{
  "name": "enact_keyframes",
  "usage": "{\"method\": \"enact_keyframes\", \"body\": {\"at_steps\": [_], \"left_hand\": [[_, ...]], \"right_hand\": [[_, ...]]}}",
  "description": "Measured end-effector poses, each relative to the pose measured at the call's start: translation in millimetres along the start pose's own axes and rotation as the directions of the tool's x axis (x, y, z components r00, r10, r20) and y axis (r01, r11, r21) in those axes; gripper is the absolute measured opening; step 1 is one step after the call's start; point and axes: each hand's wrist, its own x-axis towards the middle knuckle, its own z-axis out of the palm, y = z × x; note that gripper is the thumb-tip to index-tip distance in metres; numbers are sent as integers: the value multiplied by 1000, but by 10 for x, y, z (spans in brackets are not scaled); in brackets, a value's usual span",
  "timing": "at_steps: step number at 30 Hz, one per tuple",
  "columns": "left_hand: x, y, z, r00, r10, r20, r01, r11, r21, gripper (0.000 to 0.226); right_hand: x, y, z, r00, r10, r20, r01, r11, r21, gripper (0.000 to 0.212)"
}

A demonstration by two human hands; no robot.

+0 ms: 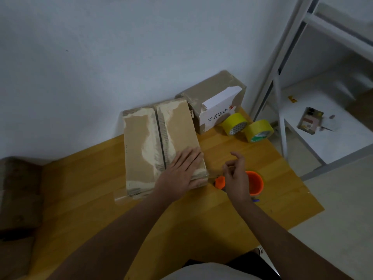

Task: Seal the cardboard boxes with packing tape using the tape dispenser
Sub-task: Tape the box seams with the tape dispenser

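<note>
A flat cardboard box [145, 146] with torn paper patches lies on the wooden table [181, 215], its centre seam running away from me. My left hand [181, 170] presses flat on the box's near right corner. Just right of that corner an orange tape dispenser [255, 182] sits on the table, and a thin strip of clear tape seems to run from it to the box corner. My right hand [237, 176] hovers over the dispenser with its fingers loosely curled; I see nothing held in them. A flap of clear tape [121, 197] hangs off the box's near left edge.
A second box [214, 98] with a white label stands against the wall behind. Two yellow tape rolls [235, 124] [259, 131] stand on edge by the table's far right corner. A white metal rack [282, 118] is to the right, more cardboard [18, 195] at the left.
</note>
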Motion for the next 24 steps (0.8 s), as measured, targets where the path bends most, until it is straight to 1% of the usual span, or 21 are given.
{"method": "enact_keyframes", "body": {"at_steps": [3, 9, 13, 17, 19, 21, 22, 24], "left_hand": [[3, 18, -12, 1000, 0, -4, 0, 1000, -4, 81], [9, 12, 5, 1000, 3, 23, -4, 998, 55, 79], [14, 5, 24, 999, 7, 39, -10, 997, 78, 77], [17, 3, 38, 1000, -2, 31, 0, 996, 91, 77], [17, 4, 34, 1000, -6, 27, 4, 996, 90, 77], [23, -4, 24, 1000, -7, 28, 4, 997, 83, 77], [24, -5, 19, 1000, -7, 28, 4, 997, 80, 77], [23, -2, 10, 999, -8, 37, 5, 997, 74, 77]], "right_hand": [[45, 47, 124, 999, -50, 20, 50, 998, -37, 40], [127, 59, 421, 988, -60, 145, 68, 996, -54, 46], [145, 83, 526, 986, -62, 154, 72, 995, -62, 47], [187, 116, 523, 981, -51, 189, 60, 997, -42, 43], [226, 130, 511, 979, -59, 196, 77, 994, -82, 40], [289, 122, 512, 972, -69, 223, 111, 978, -179, 37], [324, 103, 516, 968, -49, 245, 103, 972, -211, 35], [363, 30, 490, 965, 41, 257, 3, 986, -167, 30]]}}
